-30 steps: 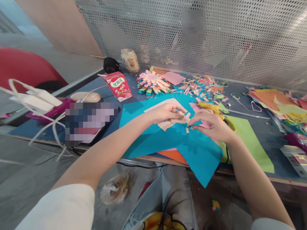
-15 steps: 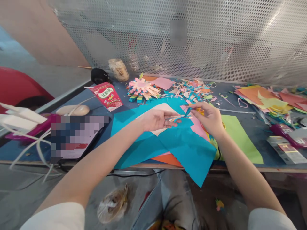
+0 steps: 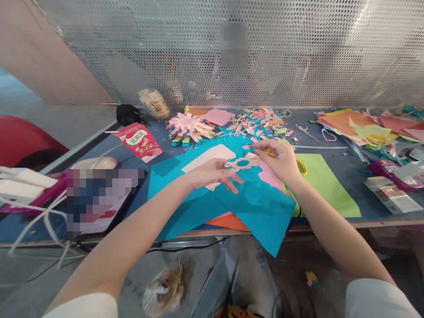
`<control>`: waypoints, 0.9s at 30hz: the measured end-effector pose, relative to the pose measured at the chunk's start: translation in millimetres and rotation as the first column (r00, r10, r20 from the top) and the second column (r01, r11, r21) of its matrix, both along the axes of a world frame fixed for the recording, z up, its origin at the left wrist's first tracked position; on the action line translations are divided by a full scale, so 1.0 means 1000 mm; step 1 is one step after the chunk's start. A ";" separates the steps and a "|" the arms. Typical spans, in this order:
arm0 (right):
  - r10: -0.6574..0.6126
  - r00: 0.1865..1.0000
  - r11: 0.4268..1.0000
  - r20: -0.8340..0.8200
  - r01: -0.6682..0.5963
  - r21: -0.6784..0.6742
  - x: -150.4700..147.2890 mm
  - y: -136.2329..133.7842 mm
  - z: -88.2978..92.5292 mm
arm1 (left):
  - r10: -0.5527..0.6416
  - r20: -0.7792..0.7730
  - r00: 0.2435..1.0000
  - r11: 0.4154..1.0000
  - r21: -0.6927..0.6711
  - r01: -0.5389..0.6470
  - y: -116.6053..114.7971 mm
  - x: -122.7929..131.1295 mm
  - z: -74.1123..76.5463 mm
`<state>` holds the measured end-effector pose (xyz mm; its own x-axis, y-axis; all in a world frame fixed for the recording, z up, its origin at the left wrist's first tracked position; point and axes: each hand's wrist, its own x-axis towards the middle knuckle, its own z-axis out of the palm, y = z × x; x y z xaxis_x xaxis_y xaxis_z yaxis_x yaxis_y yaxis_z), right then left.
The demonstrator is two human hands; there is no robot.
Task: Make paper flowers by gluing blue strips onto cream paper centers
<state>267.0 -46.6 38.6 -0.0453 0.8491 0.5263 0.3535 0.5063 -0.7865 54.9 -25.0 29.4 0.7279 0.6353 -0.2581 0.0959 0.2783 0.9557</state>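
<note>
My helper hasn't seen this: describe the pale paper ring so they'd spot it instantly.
On the dark blue table, find the turquoise sheets. Over them, between left hand and right hand, is the paper ring; its open centre sets it apart from the broad pale sheet nearby.

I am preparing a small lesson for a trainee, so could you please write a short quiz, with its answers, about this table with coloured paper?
1. True or false: the red carton is to the left of the paper flower.
2. Choose: the big sheet just right of the blue paper is a) black, b) green, c) purple.
3. Which of the person's hands is nearer to the carton, and what does it hold?

Key:
1. True
2. b
3. The left hand; the cut pale paper
</note>
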 end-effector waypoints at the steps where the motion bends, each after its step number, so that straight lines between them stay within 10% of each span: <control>1: 0.010 1.000 1.000 -0.007 -0.010 -0.019 -0.001 -0.001 0.001 | 0.015 -0.033 0.999 0.999 0.045 -0.014 -0.002 0.001 0.001; 7: 0.053 0.996 0.995 -0.070 -0.059 -0.079 -0.004 -0.005 0.006 | 0.085 -0.289 0.954 0.960 0.279 -0.001 -0.009 0.006 0.005; 27: 0.005 0.993 0.991 -0.121 -0.021 -0.132 -0.004 -0.007 0.003 | 0.276 -0.295 0.915 0.873 0.476 -0.110 -0.012 0.008 -0.002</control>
<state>262.9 -53.3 41.5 -0.0001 0.9117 0.4108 0.2466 0.3981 -0.8836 63.3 -37.2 27.5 0.4958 0.8592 -0.1263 0.4289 -0.1157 0.8959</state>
